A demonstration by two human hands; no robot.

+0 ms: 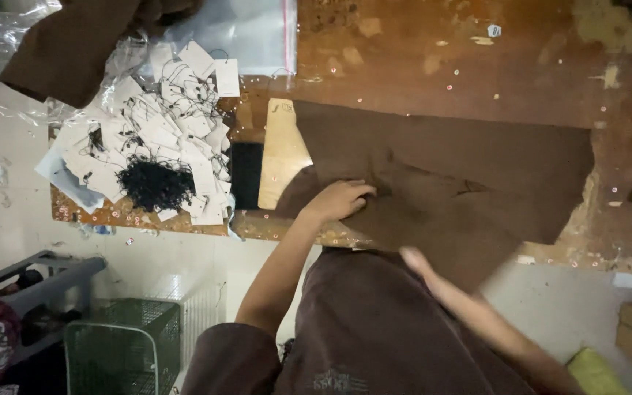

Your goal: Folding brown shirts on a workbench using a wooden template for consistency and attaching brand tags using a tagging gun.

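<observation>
At the near edge of the table (pixel 433 66), your left hand (pixel 339 200) rests on the brown cloth (pixel 462 183), fingers curled down against the fabric beside a tan card piece (pixel 281 150); whether they pinch it, you cannot tell. The cloth's long axis runs along that edge, stretching away to the right. Your right hand (pixel 415 260) is blurred, just off the cloth's near side, fingers unclear. White tags (pixel 162 132) with black strings lie toward the left end.
</observation>
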